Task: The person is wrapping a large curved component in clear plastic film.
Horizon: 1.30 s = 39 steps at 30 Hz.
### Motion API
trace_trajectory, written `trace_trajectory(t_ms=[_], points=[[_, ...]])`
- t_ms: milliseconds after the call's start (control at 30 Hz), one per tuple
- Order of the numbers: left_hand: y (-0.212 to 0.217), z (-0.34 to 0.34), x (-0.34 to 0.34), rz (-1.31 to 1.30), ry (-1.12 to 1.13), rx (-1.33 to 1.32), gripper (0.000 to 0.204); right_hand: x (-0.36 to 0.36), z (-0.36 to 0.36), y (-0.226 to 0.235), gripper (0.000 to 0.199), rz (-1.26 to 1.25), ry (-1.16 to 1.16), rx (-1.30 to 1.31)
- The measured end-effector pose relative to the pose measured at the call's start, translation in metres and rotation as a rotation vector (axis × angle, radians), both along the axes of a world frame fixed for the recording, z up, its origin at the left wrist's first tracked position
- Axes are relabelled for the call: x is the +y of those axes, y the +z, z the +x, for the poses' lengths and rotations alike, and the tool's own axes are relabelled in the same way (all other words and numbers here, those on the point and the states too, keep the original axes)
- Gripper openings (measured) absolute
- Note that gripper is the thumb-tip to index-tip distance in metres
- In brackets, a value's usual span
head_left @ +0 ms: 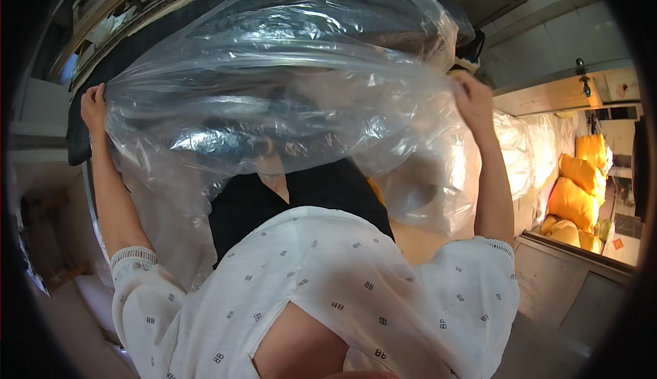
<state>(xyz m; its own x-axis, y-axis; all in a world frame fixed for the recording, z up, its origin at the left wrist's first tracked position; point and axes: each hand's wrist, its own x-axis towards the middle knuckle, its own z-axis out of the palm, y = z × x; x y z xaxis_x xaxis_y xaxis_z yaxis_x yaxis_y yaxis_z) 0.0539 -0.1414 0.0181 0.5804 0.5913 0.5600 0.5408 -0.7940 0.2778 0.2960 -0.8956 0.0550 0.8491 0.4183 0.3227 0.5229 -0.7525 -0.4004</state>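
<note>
A large sheet of clear plastic film is stretched wide in front of me, wrinkled and shiny. At its left edge my left hand is closed, pinching the film. On the other side my right hand grips the right edge with curled fingers. Both arms are spread far apart. Through the film shows a dark, padded-looking surface, which the plastic partly covers. The lower part of the film hangs down before my black trousers.
On the right, more crumpled clear plastic lies in warm light. Yellow-orange bundles are piled beyond a doorway or opening. A wooden panel with a dark latch juts out at the upper right. Wooden strips run along the upper left.
</note>
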Motion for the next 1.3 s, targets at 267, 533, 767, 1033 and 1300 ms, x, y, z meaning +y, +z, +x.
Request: trace_trajectory(t_ms=[267,533,767,1033,1300], points=[[0.002,-0.009,0.017,0.012,0.07,0.035,0.03,-0.033,-0.021,0.086,0.023,-0.043,0.302,0.745],[-0.004,-0.001,0.028,0.082,0.07,0.077,0.034,-0.02,0.042,-0.039,0.04,0.006,0.134,0.106],[-0.011,-0.034,0.081,0.094,0.012,0.146,0.036,0.011,0.003,-0.15,0.035,-0.582,0.31,0.828],[-0.013,-0.07,0.118,0.098,0.067,0.138,0.038,-0.274,0.084,-0.016,0.023,-0.727,-0.363,-0.054],[-0.023,-0.076,0.102,0.01,0.202,0.082,0.036,-0.038,0.17,0.154,0.05,0.191,-0.372,-0.882]])
